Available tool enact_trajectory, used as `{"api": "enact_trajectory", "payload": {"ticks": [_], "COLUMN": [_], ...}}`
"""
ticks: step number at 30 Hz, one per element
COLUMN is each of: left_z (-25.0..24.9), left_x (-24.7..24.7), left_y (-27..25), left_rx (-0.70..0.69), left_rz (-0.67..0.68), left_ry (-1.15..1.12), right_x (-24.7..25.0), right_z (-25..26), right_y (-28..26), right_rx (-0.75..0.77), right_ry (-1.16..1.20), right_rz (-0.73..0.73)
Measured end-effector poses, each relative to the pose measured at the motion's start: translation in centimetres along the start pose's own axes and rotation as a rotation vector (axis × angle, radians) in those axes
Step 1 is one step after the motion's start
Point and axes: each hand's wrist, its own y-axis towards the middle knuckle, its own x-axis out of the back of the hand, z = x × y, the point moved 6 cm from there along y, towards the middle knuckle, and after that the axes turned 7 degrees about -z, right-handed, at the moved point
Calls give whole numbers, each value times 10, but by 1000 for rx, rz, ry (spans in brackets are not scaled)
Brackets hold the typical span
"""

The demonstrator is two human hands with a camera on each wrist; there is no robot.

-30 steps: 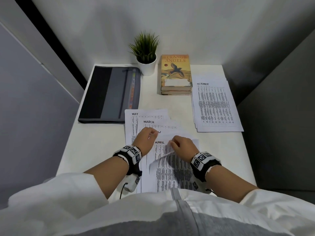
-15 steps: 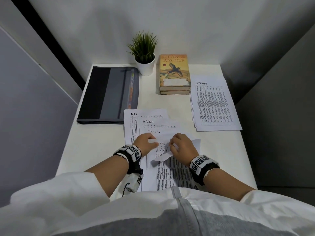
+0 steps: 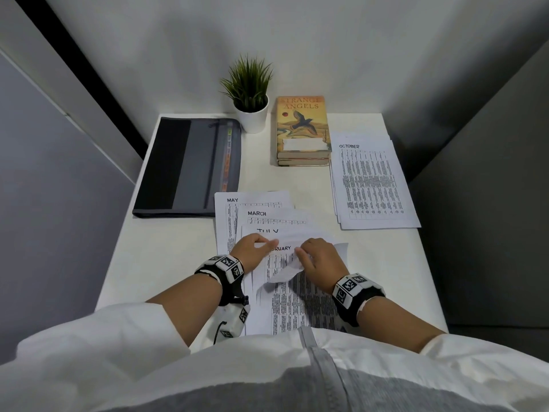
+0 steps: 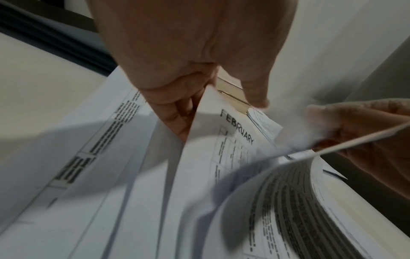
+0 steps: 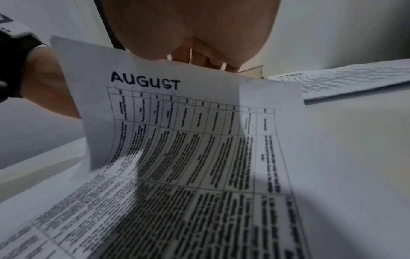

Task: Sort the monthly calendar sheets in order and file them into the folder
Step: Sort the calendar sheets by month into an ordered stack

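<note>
A fan of calendar sheets lies in front of me: MAY (image 3: pixel 234 200), MARCH (image 3: pixel 258 214), a half-covered JULY (image 3: pixel 267 231) and FEBRUARY (image 3: pixel 280 248). My left hand (image 3: pixel 252 251) pinches the upper left edges of the near sheets, its fingers tucked under one sheet beside FEBRUARY (image 4: pixel 237 126). My right hand (image 3: pixel 320 257) holds the top edge of the AUGUST sheet (image 5: pixel 177 113), which is lifted and curled back towards me. The dark grey folder (image 3: pixel 190 168) lies shut at the back left. A second stack with OCTOBER (image 3: pixel 371 182) on top sits at the right.
A small potted plant (image 3: pixel 251 93) stands at the back centre, with two stacked books (image 3: pixel 303 129) to its right. Walls close in the white table (image 3: pixel 166 263) on the left, back and right.
The APRIL heading between my hands no longer shows; FEBRUARY shows there instead. My right hand has curled its sheet further back. Both hands stay in place.
</note>
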Motion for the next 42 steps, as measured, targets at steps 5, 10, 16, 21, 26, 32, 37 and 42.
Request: {"api": "enact_trajectory", "payload": {"ticks": [5,10,16,21,26,32,37,42], "left_z": [0,-9,-20,-1,6,5,5,7], "left_x": [8,8,5,28,18,9,2,2], "left_y": [-3,-13,-22,-11,-6,-5,-6,-6], "left_rx": [-27,-74,-136,13,37,24,7,20], "left_rz": [33,44,49,-218,-68,4,11,33], "left_ry": [28,-28,-73,-56,48,46,-25,-130], "right_x": [6,0,-8,-3,-5,-8,-8,-9], "right_z": [-4,-7,-3,4,2,-3,0,0], "right_y": [1,7,13,11,11,8,8,7], "right_rx": [-128,-225,-101,-15,-103,-157,-84,-87], "right_ry": [168,264,-50,-70,70,117,42,29], "right_rz": [-67,-57,104,70,13,33,44,50]}}
